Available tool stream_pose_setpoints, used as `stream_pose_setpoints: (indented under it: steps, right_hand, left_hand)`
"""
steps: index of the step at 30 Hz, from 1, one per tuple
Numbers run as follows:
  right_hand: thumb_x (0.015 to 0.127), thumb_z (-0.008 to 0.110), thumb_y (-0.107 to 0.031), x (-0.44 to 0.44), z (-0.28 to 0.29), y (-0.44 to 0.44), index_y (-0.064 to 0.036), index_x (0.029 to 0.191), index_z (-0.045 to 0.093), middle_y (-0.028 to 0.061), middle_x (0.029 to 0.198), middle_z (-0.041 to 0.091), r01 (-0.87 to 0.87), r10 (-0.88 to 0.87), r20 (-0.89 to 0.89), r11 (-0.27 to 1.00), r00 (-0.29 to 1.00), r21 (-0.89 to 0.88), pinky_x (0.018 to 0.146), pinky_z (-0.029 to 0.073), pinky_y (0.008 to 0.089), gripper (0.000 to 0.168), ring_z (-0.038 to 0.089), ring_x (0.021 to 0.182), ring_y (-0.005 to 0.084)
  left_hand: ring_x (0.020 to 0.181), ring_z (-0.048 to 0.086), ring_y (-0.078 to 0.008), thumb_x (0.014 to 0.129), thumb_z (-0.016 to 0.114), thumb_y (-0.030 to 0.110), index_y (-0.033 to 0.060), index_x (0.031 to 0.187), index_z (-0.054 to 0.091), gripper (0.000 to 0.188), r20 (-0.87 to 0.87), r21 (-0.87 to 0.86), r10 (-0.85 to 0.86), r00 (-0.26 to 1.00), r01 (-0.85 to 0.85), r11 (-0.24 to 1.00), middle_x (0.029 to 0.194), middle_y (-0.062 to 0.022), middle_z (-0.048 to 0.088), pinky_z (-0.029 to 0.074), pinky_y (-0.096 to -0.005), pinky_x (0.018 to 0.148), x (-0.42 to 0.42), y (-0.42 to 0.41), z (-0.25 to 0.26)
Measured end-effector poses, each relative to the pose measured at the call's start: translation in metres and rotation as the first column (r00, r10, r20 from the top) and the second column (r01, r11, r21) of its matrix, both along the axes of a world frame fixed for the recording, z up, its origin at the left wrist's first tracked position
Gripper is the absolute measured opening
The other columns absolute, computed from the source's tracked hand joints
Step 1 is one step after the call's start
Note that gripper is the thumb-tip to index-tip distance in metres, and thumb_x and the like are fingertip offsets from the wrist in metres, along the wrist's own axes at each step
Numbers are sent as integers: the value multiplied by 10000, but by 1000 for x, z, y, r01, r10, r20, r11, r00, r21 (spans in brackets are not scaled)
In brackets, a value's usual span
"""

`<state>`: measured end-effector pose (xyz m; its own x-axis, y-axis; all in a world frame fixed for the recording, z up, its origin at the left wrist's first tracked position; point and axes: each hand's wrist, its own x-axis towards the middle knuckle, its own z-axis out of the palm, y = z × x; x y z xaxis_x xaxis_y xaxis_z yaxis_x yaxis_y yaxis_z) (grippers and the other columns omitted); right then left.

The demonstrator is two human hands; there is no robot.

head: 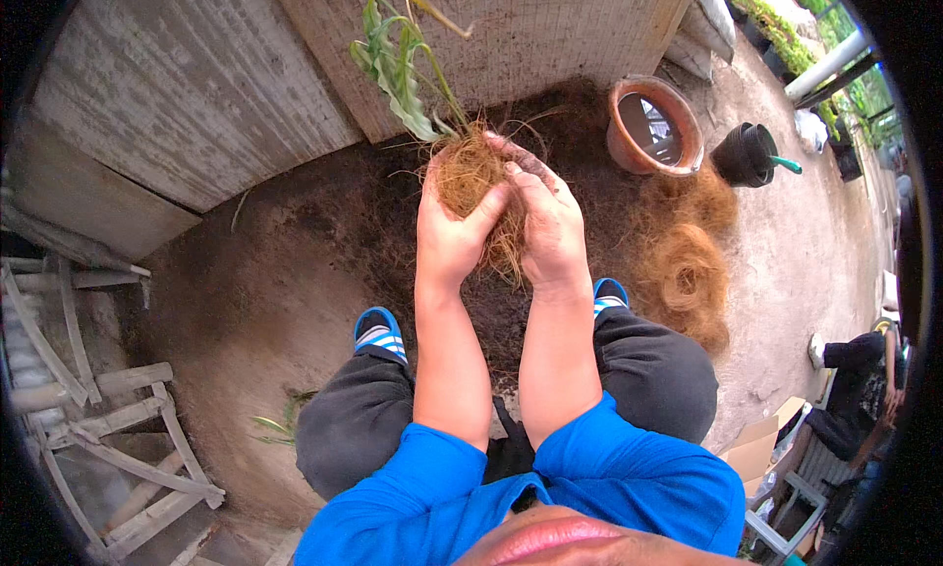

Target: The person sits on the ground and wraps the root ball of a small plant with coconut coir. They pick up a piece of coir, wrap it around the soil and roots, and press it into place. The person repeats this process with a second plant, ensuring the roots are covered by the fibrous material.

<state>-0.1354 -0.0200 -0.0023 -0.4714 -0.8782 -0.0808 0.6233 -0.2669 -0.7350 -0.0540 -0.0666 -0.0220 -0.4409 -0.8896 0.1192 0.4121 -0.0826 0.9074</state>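
Observation:
My left hand (457, 231) and my right hand (549, 219) are cupped around a fibrous root ball (471, 172), with brown fibre wrapped about it and loose strands hanging between my wrists. From the ball rises a leafy plant (398, 72) with wavy green leaves, leaning to the left; one leaf is yellowed and bent. Dirt marks the fingers of my right hand. Beneath my hands, dark soil (353, 205) mixed with fibres lies on the floor. A mound of loose brown fibre (686, 267) is to the right of my right hand.
A reddish-brown bucket (617, 135) of water stands at the upper right, near stacked black pots (744, 153) with a green-handled tool. Corrugated panels (501, 43) lean ahead. Wooden frames (132, 426) lie at left. A person (854, 389) is at far right, by a cardboard box (759, 444).

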Motion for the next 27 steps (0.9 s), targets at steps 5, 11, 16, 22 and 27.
stream_pose_setpoints:
  steps: [5, 11, 16, 22, 27]
  right_hand:
    - [869, 456, -106, -1, 1, -2, 52, 1122, 525, 128, 1130, 552, -28, 32, 47, 997, 998, -79, 949, 361, 290, 306, 505, 1059, 189]
    - [897, 367, -246, -22, -1, 6, -10, 1083, 523, 119, 1043, 578, 301, -236, 297, 934, 925, -194, 802, 468, 377, 339, 563, 977, 263]
    - [815, 495, -304, -24, -75, -11, -111, 917, 556, 39, 867, 599, 414, -488, 370, 871, 791, 264, 671, 471, 313, 227, 586, 769, 204]
    - [843, 332, -577, 54, -114, -20, -75, 1151, 498, 108, 1174, 505, 123, -214, 576, 973, 789, 194, 911, 364, 413, 611, 472, 1060, 286]
    - [794, 342, -675, 43, -70, -20, -47, 1225, 451, 134, 1271, 435, 61, 82, 648, 979, 757, -196, 1009, 290, 435, 769, 385, 1188, 290]
  left_hand:
    - [926, 567, -188, 783, 600, 60, 1, 1124, 489, 363, -98, 341, 140, 985, -99, 935, 1046, -102, 563, 467, -315, 811, 3, 0, -9]
    - [999, 545, -296, 846, 436, 299, 20, 1128, 489, 400, -498, 726, 293, 816, 207, 656, 1094, -148, 547, 456, -454, 849, 21, -9, -10]
    - [1074, 494, -349, 782, 478, 390, 64, 1146, 510, 490, -607, 683, 285, 742, 304, 664, 1169, -149, 522, 401, -542, 889, 36, -18, -35]
    - [1072, 496, -334, 800, 449, 399, 69, 1154, 500, 487, -524, 738, 378, 763, 185, 649, 1162, -135, 529, 399, -535, 891, 29, -19, -27]
    - [1023, 527, -296, 840, 432, 367, 46, 1135, 490, 439, -474, 671, 363, 802, 62, 739, 1118, -133, 542, 429, -469, 876, 23, -16, -16]
